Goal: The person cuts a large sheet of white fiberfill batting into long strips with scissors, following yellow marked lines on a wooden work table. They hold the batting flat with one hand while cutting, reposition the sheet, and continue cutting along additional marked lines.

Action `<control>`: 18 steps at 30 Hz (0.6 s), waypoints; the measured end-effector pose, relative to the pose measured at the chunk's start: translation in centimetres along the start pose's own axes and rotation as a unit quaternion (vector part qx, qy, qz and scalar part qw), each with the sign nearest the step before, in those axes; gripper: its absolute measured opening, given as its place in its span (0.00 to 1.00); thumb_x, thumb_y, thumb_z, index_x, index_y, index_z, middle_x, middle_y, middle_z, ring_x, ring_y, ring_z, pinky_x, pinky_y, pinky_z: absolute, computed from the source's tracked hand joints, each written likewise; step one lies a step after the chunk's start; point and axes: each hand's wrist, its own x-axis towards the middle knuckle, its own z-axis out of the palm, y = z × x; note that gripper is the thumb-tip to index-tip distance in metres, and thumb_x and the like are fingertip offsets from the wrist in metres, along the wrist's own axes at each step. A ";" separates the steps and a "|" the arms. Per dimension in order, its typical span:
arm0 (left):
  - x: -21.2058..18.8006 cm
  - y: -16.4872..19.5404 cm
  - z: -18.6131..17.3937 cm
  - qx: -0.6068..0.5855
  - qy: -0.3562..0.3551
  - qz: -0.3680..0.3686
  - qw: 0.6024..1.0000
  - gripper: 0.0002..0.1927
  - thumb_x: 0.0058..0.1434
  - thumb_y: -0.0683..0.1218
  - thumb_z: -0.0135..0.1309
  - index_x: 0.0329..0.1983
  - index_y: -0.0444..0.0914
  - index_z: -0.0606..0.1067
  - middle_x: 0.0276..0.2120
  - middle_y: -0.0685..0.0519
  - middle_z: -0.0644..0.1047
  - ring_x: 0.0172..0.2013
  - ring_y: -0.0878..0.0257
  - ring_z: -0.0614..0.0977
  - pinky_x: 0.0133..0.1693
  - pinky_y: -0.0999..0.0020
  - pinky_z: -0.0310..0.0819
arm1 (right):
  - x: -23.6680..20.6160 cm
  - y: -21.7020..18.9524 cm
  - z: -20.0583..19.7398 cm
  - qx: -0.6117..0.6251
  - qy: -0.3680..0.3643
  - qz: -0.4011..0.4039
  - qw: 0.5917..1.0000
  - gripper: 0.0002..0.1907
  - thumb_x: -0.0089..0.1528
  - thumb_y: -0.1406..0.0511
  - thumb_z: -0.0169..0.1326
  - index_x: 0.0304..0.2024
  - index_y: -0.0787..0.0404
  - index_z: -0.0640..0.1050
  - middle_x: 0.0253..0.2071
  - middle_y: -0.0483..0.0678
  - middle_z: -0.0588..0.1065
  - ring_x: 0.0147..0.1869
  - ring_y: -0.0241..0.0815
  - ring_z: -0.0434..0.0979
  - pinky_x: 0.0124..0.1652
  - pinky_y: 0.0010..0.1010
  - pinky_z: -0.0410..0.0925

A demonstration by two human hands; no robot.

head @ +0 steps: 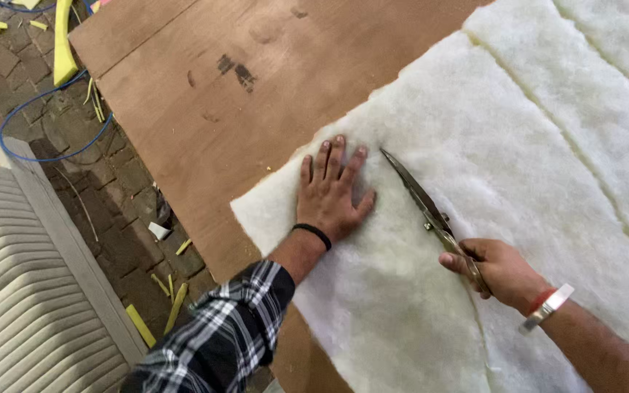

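Two hands (329, 191), one scissors (425, 207), one wadding sheet (518, 145).

surface: brown plywood board (205, 109) | on it: white fibre batting sheet (518, 167), dark smudges

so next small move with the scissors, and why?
Probably push the scissors forward along the cut: the right hand holds them, blades lying on the white batting, a slit visible behind them, and the left hand presses the sheet flat beside them.

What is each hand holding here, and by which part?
The right hand holds long scissors by the handles. The left hand holds nothing; it lies flat on the white batting.
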 end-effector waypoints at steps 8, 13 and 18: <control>-0.2 0.3 0.5 -0.005 0.015 -0.003 1.000 0.42 0.60 0.68 0.48 0.76 0.50 0.59 0.76 0.45 0.52 0.76 0.49 0.50 0.71 0.42 0.36 | 2.4 -1.8 -0.5 0.021 -0.035 -0.020 0.999 0.33 0.54 0.37 0.54 0.27 0.61 0.75 0.20 0.44 0.65 0.22 0.38 0.63 0.24 0.34 0.62; -0.2 0.2 0.3 -0.006 0.013 0.003 1.000 0.42 0.60 0.68 0.48 0.76 0.50 0.59 0.77 0.45 0.51 0.76 0.50 0.50 0.72 0.42 0.37 | 1.6 -3.2 -0.4 0.024 -0.025 -0.020 0.999 0.32 0.56 0.39 0.55 0.26 0.62 0.74 0.20 0.44 0.64 0.22 0.38 0.64 0.24 0.35 0.62; -0.2 -0.1 -0.4 -0.012 -0.004 0.004 1.000 0.42 0.60 0.67 0.49 0.75 0.50 0.59 0.76 0.45 0.51 0.75 0.49 0.50 0.72 0.43 0.37 | -0.7 -1.9 -1.4 -0.029 -0.028 0.026 0.999 0.30 0.58 0.41 0.59 0.29 0.62 0.78 0.19 0.45 0.62 0.23 0.39 0.58 0.27 0.33 0.56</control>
